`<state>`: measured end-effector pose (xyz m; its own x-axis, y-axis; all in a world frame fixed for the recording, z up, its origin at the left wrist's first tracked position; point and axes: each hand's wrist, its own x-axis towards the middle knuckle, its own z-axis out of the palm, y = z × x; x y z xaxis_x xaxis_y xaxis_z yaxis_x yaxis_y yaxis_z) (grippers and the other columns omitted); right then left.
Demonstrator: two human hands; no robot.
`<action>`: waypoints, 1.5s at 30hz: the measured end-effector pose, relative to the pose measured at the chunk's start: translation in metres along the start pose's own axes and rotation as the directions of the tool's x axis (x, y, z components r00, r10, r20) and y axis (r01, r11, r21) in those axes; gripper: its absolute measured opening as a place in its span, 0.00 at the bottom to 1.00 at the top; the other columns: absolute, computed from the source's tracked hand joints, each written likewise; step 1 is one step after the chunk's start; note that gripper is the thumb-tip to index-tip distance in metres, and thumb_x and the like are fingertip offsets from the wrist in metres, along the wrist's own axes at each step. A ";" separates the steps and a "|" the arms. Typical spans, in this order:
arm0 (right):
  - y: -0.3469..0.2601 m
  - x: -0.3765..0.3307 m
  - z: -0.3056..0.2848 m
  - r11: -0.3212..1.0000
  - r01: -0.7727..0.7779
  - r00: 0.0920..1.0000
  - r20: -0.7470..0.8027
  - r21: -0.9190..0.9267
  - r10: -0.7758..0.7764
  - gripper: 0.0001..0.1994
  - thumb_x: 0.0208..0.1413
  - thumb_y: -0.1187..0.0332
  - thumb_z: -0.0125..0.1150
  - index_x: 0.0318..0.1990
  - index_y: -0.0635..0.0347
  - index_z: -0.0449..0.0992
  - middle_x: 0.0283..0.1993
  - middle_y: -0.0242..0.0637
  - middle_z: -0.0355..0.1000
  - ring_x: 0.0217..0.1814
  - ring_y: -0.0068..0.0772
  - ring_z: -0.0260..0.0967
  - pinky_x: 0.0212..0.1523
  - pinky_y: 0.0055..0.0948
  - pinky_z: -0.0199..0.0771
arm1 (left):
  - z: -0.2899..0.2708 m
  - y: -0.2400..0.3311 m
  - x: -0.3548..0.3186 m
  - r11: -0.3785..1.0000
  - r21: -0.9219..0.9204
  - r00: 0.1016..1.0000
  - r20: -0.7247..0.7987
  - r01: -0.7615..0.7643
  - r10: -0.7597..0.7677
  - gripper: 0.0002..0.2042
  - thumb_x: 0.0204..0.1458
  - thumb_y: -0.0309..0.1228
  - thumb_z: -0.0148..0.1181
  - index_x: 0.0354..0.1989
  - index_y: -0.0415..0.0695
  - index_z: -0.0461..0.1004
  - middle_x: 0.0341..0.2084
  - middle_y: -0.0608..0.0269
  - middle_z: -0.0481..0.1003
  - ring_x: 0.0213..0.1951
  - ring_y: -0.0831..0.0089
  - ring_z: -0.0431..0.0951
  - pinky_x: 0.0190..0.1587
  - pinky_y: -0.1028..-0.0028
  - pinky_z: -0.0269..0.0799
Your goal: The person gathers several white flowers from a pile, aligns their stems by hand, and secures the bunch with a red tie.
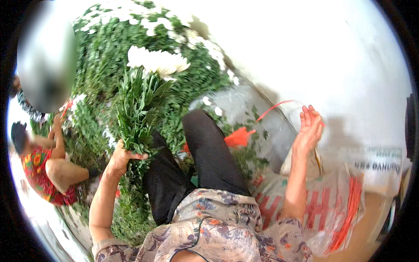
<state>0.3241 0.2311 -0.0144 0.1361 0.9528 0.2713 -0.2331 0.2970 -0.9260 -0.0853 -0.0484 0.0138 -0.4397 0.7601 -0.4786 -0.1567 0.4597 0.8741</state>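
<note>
My left hand (121,158) is wrapped round the stems of a bunch of white chrysanthemums (142,98), held upright with the blooms at the far end. Off to the right, my raised right hand (308,133) has its fingers curled on a thin red plastic strip (274,107). The strip arcs leftward through the air, and a bit of red shows beside the fingertips. Between my knees and the wall lies a crumpled red plastic piece (239,138).
A large heap of white-flowered stems (100,61) fills the far left. Another person (41,170) crouches at the left. A plastic sack (301,192) and a bundle of red strips (348,214) lie at my right, beside a white wall (331,56).
</note>
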 end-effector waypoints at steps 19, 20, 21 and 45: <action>-0.053 -0.127 0.148 0.934 0.203 0.071 0.947 0.295 -0.314 0.09 0.47 0.75 0.65 0.37 0.63 0.75 0.41 0.44 0.76 0.42 0.47 0.76 0.43 0.37 0.78 | 0.079 0.017 0.017 0.732 0.643 0.917 0.394 -0.223 -0.067 0.26 0.31 0.29 0.69 0.44 0.36 0.75 0.32 0.44 0.78 0.37 0.56 0.79 0.43 0.68 0.74; -0.055 -0.125 0.153 0.930 0.200 0.050 0.945 0.307 -0.323 0.09 0.47 0.74 0.64 0.37 0.63 0.75 0.41 0.44 0.76 0.41 0.47 0.76 0.42 0.37 0.78 | 0.085 0.013 0.018 0.678 0.700 0.940 0.338 -0.224 -0.039 0.25 0.33 0.29 0.67 0.45 0.37 0.75 0.32 0.45 0.78 0.38 0.54 0.79 0.43 0.66 0.74; -0.056 -0.124 0.159 0.915 0.244 0.037 0.940 0.322 -0.340 0.08 0.49 0.74 0.63 0.37 0.63 0.75 0.41 0.43 0.76 0.41 0.46 0.75 0.41 0.37 0.78 | 0.091 0.006 0.019 0.619 0.757 0.962 0.274 -0.209 -0.011 0.24 0.34 0.28 0.66 0.45 0.37 0.74 0.32 0.45 0.78 0.39 0.52 0.78 0.44 0.64 0.74; 0.006 -0.129 0.215 0.804 0.456 0.131 0.923 -0.380 0.362 0.22 0.48 0.67 0.67 0.50 0.63 0.68 0.42 0.50 0.68 0.38 0.45 0.71 0.39 0.36 0.73 | 0.130 -0.041 -0.008 0.526 0.774 0.903 0.134 -0.352 0.407 0.20 0.54 0.42 0.56 0.38 0.33 0.66 0.30 0.40 0.73 0.33 0.45 0.76 0.37 0.54 0.72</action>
<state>0.0982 0.1239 0.0012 -0.9552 0.2905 -0.0573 0.2409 0.6498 -0.7209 0.0400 -0.0138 -0.0285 -0.3423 0.9355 -0.0875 0.7568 0.3297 0.5644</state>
